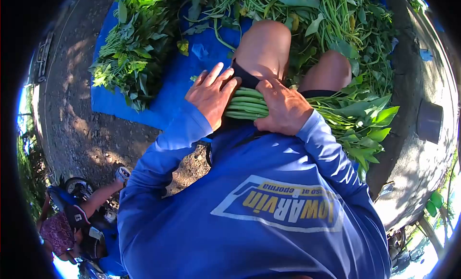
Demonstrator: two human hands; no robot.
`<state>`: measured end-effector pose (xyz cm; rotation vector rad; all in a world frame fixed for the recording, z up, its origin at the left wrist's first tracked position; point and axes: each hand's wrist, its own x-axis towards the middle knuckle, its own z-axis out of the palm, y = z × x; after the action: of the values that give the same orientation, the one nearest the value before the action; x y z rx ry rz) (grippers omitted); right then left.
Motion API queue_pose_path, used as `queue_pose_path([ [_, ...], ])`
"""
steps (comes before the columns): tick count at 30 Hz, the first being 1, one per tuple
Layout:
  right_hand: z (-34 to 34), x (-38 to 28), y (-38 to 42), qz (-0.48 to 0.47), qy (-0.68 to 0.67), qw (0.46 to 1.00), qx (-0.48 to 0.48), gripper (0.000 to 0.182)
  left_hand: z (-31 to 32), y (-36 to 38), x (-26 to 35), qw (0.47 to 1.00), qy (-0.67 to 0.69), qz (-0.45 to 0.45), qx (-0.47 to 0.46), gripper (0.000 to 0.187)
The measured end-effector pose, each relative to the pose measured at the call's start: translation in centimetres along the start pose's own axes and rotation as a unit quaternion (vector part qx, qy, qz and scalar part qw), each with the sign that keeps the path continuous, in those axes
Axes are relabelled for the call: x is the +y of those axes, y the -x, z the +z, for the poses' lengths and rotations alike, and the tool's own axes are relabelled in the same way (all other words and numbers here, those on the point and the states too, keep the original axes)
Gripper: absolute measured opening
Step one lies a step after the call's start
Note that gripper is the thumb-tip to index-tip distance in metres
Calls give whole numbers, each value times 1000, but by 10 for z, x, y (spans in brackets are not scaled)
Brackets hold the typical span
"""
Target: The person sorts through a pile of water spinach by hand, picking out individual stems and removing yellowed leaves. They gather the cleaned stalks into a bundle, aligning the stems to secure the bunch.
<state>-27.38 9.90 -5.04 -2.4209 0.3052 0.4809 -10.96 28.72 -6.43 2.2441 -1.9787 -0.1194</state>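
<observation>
A bundle of green stems lies across my lap, its leafy end spreading out to the right. My right hand is wrapped over the bundle's middle, fingers pressed around the stems. At the bundle's left end, my left hand rests with its fingers spread, the fingertips near or touching the cut ends. Its thumb is hard to make out.
A blue tarp lies on the ground. Tied-looking leafy bunches sit on it at the left, and loose leafy stems are heaped beyond my knees. At the lower left, a person is beside a motorcycle.
</observation>
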Motion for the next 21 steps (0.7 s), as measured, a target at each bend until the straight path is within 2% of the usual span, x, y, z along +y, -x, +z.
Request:
queue_pose_path([
  [1,-3,-4,1,12,5,1000,-19,80,20,4,-9,999,-4,21,43,68],
  [4,-14,-12,-1,34,24,998,-56,82,29,-2,-18,983,144,-14,-109,76],
  [5,-15,-12,-3,33,27,997,-65,84,26,-5,-21,975,176,-23,-131,78],
  [6,-15,-12,-4,32,31,996,-76,86,25,-9,-25,982,116,-3,-150,75],
  [8,-14,-13,2,21,37,998,-38,90,20,-15,-33,981,-2,28,-190,68],
  [9,-13,-13,7,15,40,999,-20,92,17,-22,-35,989,32,59,-133,62],
  [10,-9,-10,10,17,35,999,8,92,-9,-42,-24,983,27,41,-176,58],
  [12,-2,-1,14,18,30,997,71,94,-38,-57,-12,983,-54,45,-169,54],
  [14,-12,-4,17,17,-6,990,142,85,-61,-80,-10,981,-61,62,-176,49],
  [15,-22,-5,21,15,-23,984,178,83,-68,-83,-13,987,-81,108,-92,48],
  [16,-27,-5,24,15,-43,976,211,80,-90,-95,-4,983,-103,102,-115,49],
  [17,-29,-3,22,13,-24,964,263,74,-85,-105,-9,980,-120,133,-92,51],
  [18,-33,4,20,33,-18,967,253,73,-77,-118,-19,974,-137,166,-68,53],
  [20,-33,14,12,68,6,980,186,74,-58,-133,-34,970,-94,176,-136,70],
  [21,-31,14,10,79,14,981,178,73,-48,-134,-41,968,-106,178,-141,74],
])
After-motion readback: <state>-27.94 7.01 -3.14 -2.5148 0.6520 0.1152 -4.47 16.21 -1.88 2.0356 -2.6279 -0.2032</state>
